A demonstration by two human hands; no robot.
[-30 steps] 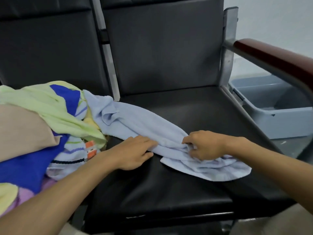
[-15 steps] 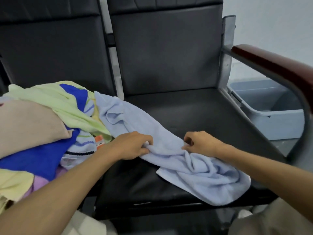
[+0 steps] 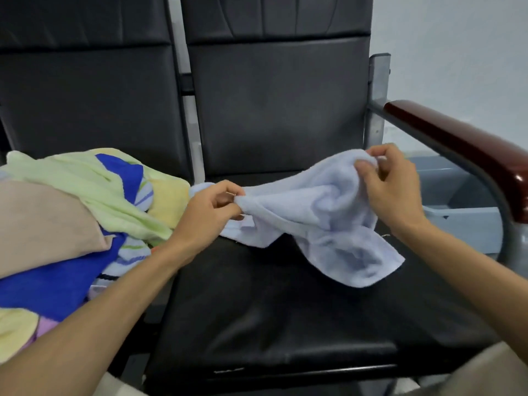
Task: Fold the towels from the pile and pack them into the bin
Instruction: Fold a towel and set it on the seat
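One head-worn wide-angle camera is looking forward and down, sitting close over the black chair seat [image 3: 285,315], framing the left hand [image 3: 210,208] and right hand [image 3: 393,190] near the centre.

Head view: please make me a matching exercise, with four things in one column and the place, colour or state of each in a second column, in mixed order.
Column 1
1. light blue towel
2. pile of towels
3. grey bin
4. armrest

Column 2
A. heaped at the left
B. dark red-brown, glossy
C. gripped by the left hand and the right hand, over the black seat
D. low, to the right of the black seat

Pairs: 1-C, 2-A, 3-D, 4-B
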